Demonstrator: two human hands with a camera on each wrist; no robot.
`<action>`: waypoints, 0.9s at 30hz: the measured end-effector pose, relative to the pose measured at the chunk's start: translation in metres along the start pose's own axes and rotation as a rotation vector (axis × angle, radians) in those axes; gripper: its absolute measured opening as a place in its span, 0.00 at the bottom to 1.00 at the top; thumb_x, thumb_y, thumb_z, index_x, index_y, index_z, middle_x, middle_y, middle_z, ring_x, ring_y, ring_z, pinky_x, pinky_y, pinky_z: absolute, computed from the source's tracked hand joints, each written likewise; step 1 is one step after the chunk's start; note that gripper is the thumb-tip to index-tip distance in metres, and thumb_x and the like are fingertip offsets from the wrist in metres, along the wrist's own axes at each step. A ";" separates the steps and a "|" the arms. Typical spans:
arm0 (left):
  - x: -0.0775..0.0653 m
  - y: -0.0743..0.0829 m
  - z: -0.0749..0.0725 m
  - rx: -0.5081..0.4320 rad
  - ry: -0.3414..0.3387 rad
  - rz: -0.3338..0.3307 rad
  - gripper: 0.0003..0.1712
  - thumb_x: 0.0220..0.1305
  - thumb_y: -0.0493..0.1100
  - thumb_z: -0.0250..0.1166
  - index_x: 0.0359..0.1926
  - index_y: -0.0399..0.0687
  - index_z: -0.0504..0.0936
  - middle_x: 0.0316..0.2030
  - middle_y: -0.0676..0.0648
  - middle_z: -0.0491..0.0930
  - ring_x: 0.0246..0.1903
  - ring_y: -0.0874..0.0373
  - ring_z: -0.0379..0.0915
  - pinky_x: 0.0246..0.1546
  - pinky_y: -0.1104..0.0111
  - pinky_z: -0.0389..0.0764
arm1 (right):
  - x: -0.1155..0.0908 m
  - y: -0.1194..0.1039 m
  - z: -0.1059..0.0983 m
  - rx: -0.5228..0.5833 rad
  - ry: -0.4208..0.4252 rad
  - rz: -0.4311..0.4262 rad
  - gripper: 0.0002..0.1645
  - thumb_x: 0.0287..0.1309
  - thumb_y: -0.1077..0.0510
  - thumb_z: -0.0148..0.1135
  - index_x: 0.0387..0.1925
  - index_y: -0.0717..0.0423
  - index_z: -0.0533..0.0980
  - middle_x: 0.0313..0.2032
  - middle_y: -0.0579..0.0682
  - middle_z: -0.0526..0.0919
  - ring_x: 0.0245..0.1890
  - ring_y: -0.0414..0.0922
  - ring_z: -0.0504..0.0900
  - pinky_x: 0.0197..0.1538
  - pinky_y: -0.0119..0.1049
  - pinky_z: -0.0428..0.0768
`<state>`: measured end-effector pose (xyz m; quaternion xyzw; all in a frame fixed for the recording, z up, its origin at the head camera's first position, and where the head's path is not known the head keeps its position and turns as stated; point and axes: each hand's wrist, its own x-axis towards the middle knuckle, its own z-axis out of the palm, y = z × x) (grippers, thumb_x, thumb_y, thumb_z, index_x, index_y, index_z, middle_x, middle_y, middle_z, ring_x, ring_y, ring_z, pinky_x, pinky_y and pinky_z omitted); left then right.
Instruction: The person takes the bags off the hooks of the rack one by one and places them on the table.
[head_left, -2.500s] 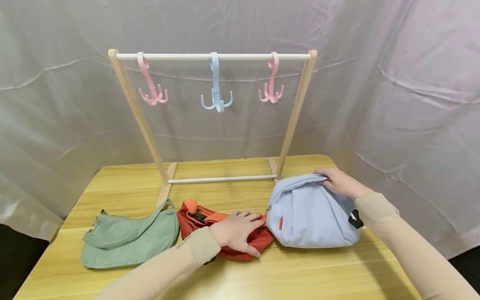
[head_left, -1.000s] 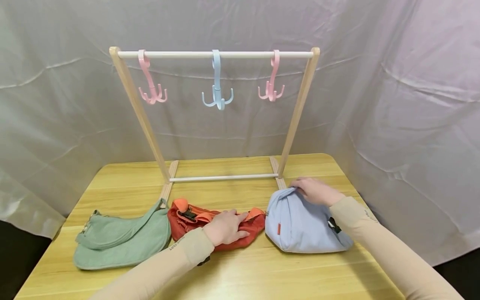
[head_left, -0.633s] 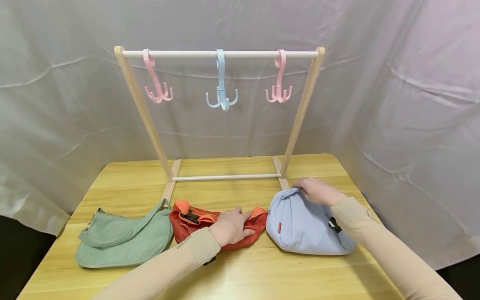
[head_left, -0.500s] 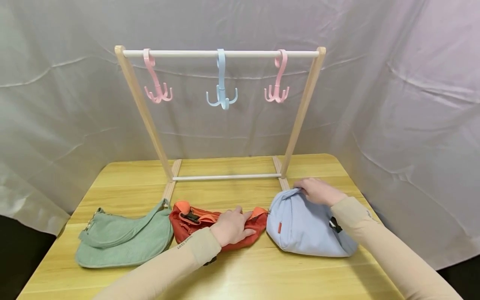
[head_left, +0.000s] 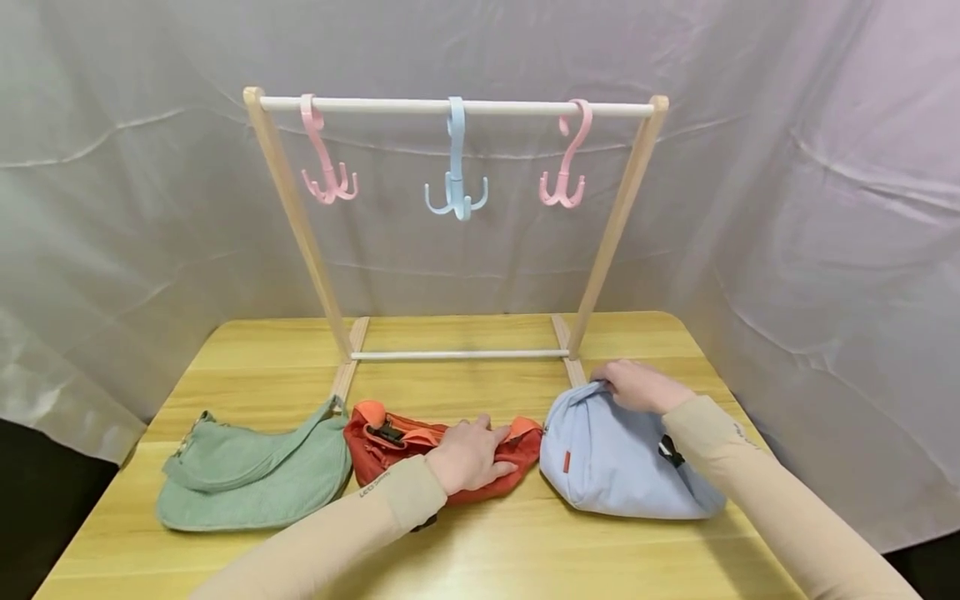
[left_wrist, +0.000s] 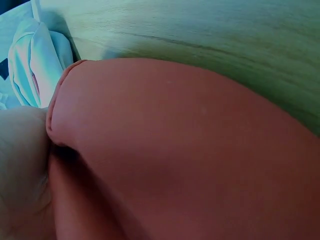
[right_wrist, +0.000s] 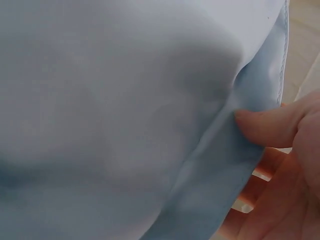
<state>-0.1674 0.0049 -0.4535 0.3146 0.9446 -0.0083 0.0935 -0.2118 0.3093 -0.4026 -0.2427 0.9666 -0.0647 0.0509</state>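
My right hand point(head_left: 637, 386) pinches the top edge of a light blue bag point(head_left: 622, 454), which sits at the right of the table. In the right wrist view the thumb point(right_wrist: 272, 127) presses on the pale blue cloth point(right_wrist: 220, 145), with the other fingers behind it. My left hand point(head_left: 468, 456) rests with extended fingers on a red bag point(head_left: 375, 458) with orange trim and a black buckle. In the left wrist view the red cloth point(left_wrist: 175, 130) fills most of the picture. A green shoulder bag point(head_left: 255, 483) lies at the left, its strap looped over its front.
Behind the bags stands a wooden rack point(head_left: 300, 225) with a white top bar point(head_left: 382, 105). A left pink hook point(head_left: 326, 167), a blue hook point(head_left: 456, 167) and a right pink hook point(head_left: 566, 167) hang from it. Grey cloth point(head_left: 465, 42) encloses the table point(head_left: 465, 383).
My right hand has lowered the light blue bag and shifted it slightly left. The right pink hook has turned on the bar. My left hand stays on the red bag.
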 end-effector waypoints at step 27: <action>-0.005 -0.025 -0.030 -0.196 -0.019 0.030 0.40 0.71 0.72 0.48 0.74 0.57 0.66 0.72 0.43 0.68 0.71 0.42 0.66 0.70 0.49 0.69 | -0.011 0.008 -0.013 0.191 -0.002 0.014 0.26 0.63 0.57 0.57 0.60 0.64 0.75 0.55 0.62 0.83 0.55 0.58 0.82 0.58 0.56 0.79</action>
